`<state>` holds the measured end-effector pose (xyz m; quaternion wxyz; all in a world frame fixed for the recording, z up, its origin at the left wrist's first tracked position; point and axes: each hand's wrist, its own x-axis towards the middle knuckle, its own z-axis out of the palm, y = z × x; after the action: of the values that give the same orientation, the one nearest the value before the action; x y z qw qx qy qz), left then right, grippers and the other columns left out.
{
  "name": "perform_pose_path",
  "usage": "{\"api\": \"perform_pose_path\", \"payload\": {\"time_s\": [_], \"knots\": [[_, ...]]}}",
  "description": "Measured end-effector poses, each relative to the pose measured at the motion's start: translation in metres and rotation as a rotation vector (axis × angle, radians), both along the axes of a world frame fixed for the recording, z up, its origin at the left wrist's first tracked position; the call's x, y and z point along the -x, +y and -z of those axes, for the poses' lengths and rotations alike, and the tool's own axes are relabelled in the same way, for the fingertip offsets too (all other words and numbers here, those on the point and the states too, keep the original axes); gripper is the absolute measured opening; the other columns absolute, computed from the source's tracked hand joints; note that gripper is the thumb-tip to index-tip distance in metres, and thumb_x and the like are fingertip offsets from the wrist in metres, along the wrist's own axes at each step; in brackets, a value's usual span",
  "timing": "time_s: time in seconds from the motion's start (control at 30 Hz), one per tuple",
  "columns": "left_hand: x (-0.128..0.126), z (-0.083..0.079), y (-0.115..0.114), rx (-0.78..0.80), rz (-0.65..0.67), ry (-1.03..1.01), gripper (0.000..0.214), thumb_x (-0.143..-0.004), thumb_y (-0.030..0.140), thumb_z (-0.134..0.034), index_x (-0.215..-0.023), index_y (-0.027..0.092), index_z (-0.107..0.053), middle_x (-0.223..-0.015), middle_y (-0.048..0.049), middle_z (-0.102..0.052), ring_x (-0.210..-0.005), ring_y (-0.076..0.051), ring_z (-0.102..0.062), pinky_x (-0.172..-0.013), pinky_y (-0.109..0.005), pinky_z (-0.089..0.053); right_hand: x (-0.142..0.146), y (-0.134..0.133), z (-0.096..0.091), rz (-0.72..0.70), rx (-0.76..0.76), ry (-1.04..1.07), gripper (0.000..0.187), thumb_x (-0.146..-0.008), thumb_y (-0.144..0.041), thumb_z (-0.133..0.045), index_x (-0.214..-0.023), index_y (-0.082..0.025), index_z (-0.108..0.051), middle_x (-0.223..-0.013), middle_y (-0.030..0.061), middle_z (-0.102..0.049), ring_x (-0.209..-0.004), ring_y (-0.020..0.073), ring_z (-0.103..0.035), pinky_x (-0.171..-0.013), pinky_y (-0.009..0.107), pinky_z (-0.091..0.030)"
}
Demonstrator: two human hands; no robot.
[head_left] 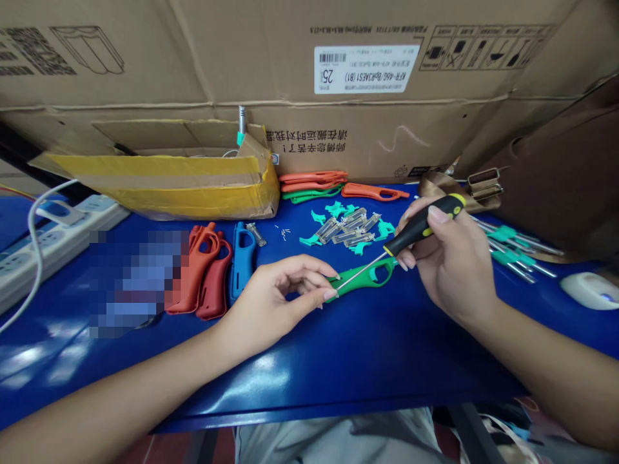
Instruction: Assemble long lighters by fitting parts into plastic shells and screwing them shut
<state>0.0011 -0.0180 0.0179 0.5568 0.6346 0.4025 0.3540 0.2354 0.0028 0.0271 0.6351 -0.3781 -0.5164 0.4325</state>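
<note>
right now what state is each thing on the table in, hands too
Left hand, closed on the green casing
Right hand, closed around the screwdriver
Screwdriver, slanted, tip down at green casing
Green casing, gripped at one end
Taped box, open at top
Blue casing, lying flat
Clear parts, loosely heaped
Metal rods, lying grouped
White device, resting flat
Power strip, on or off unclear
</note>
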Motion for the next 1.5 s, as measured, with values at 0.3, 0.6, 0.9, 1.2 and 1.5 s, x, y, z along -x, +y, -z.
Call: {"api": "perform_pose_path", "payload": {"time_s": [0.3, 0.6, 0.9, 1.2, 1.5], "knots": [[0.004, 0.004, 0.004, -0.325, 0.023, 0.231, 0.033, -0.080, 0.033, -0.082, -0.107, 0.018, -0.071, -0.099, -0.0046, -0.074, -0.081, -0.016, -0.066, -0.078, -0.029, -0.056, -0.006, 0.003, -0.011, 0.144, -0.119, -0.029, 0.015, -0.090, -0.037, -0.066, -0.083, -0.024, -0.069, -0.074, -0.0002, -0.055, -0.050, 0.0120, -0.047, -0.039, 0.028, -0.034], [0.005, 0.022, 0.006, -0.555, 0.176, 0.528, 0.038, -0.089, 0.027, -0.074, -0.124, 0.012, -0.066, -0.114, -0.0117, -0.068, -0.107, -0.026, -0.063, -0.098, -0.043, -0.052, -0.001, -0.002, -0.004, 0.091, -0.205, -0.195, 0.015, -0.094, -0.039, -0.066, -0.093, -0.024, -0.067, -0.076, -0.0024, -0.056, -0.046, 0.0097, -0.048, -0.041, 0.029, -0.036], [0.001, 0.025, 0.003, -0.563, 0.195, 0.499, 0.041, -0.089, 0.028, -0.075, -0.125, 0.011, -0.065, -0.113, -0.0120, -0.066, -0.106, -0.026, -0.063, -0.097, -0.042, -0.053, 0.003, -0.010, 0.006, 0.060, -0.214, -0.407, 0.016, -0.097, -0.042, -0.061, -0.095, -0.028, -0.067, -0.081, 0.0007, -0.059, -0.059, 0.0144, -0.055, -0.049, 0.031, -0.044], [0.002, 0.028, 0.002, -0.585, 0.193, 0.497, 0.040, -0.089, 0.027, -0.075, -0.124, 0.011, -0.065, -0.112, -0.0108, -0.066, -0.105, -0.025, -0.063, -0.096, -0.041, -0.053, -0.002, -0.009, 0.008, 0.039, -0.383, -0.506, 0.011, -0.097, -0.035, -0.061, -0.099, -0.025, -0.067, -0.087, 0.0058, -0.065, -0.076, 0.0216, -0.066, -0.060, 0.037, -0.054], [0.001, 0.028, 0.003, -0.587, 0.195, 0.492, 0.040, -0.089, 0.027, -0.075, -0.124, 0.011, -0.065, -0.112, -0.0107, -0.065, -0.105, -0.025, -0.063, -0.097, -0.041, -0.053, -0.002, -0.011, 0.005, 0.071, -0.424, -0.519, 0.014, -0.097, -0.036, -0.061, -0.099, -0.024, -0.066, -0.088, 0.0046, -0.066, -0.075, 0.0195, -0.065, -0.066, 0.037, -0.055]]}}
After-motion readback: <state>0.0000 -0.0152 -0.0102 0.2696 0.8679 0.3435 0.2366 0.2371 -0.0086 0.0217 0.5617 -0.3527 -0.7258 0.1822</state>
